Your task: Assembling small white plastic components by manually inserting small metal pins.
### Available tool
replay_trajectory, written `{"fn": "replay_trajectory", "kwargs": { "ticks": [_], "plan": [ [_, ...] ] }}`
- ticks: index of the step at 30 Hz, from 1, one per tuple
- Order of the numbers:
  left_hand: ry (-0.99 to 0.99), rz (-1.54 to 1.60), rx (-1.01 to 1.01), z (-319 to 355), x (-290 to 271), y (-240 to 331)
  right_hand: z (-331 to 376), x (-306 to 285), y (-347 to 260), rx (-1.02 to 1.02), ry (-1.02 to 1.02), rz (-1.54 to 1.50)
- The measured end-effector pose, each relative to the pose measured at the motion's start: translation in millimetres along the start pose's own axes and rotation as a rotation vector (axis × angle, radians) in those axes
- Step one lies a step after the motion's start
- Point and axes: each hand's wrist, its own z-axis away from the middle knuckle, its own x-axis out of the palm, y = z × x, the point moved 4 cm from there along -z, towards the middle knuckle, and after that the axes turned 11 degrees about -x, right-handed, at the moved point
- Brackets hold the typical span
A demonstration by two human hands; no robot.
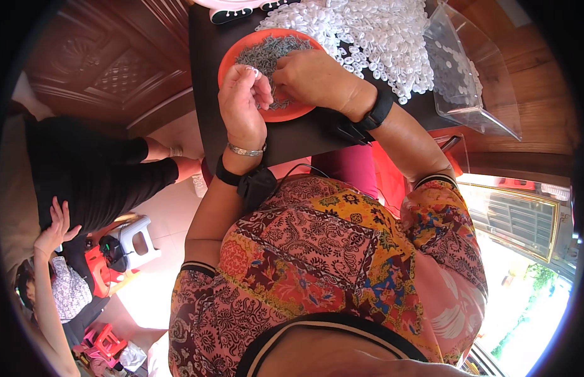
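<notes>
An orange-red round plate full of small grey screw-like pieces rests on a dark table. Over its left edge my left hand is raised, thumb and fingers pinching a small white plastic piece. My right hand reaches across from the right, palm down, its bent fingers low over the grey pieces. What those fingertips hold, if anything, is hidden. Beyond the plate and to its right spreads a big pile of small white oval plastic pieces with holes.
A clear plastic bin lies at the right of the pile, with white pieces inside. A white-and-dark shoe shows at the table's far edge. At left sits another person in black trousers, near a grey stool.
</notes>
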Motion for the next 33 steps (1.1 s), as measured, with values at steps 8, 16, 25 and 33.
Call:
{"fn": "replay_trajectory", "kwargs": {
  "ticks": [8, 16, 25, 33],
  "plan": [
    [0.022, 0.017, 0.014, -1, 0, 1, -14, 15, -6, -0.051, -0.118, 0.111],
    [0.009, 0.022, 0.016, -1, 2, 0, 4, -17, 25, 0.245, 0.172, -0.365],
    [0.013, 0.004, 0.017, 2, 4, -1, 14, 6, 39, 0.459, 0.376, -1.385],
    [-0.017, -0.044, 0.024, 4, 4, -2, 18, 6, 36, 0.563, 0.37, -1.348]
  ]
}}
